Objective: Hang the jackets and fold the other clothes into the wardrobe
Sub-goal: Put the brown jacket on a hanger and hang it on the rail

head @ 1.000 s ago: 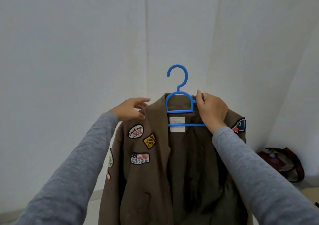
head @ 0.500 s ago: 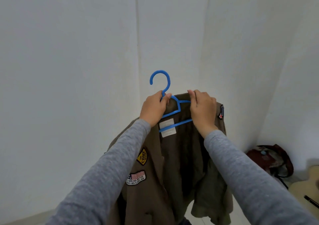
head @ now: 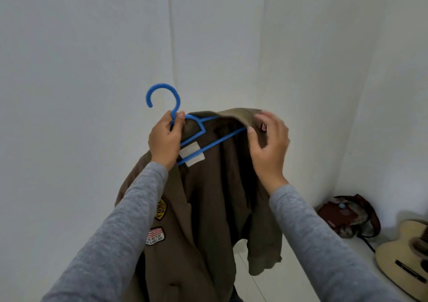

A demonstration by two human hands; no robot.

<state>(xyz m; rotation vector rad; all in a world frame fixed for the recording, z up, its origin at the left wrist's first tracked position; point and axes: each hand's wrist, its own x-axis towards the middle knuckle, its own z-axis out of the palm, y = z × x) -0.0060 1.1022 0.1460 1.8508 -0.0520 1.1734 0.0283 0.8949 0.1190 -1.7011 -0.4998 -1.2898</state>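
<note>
I have the left hand [head: 165, 139] curled tight round the neck of the blue hanger [head: 209, 146], just under its hook at twelve o'clock, so it carries the whole brown jacket [head: 208, 209] in mid-frame. The right hand [head: 268, 144], at three o'clock of the left, is half spread with the thumb tip touching the jacket's shoulder and gripping nothing. I judge it is settling that shoulder. Bare wall lies ahead. A bag [head: 347, 216] and guitar [head: 403, 260] crowd the floor at four o'clock. No wardrobe shows.
</note>
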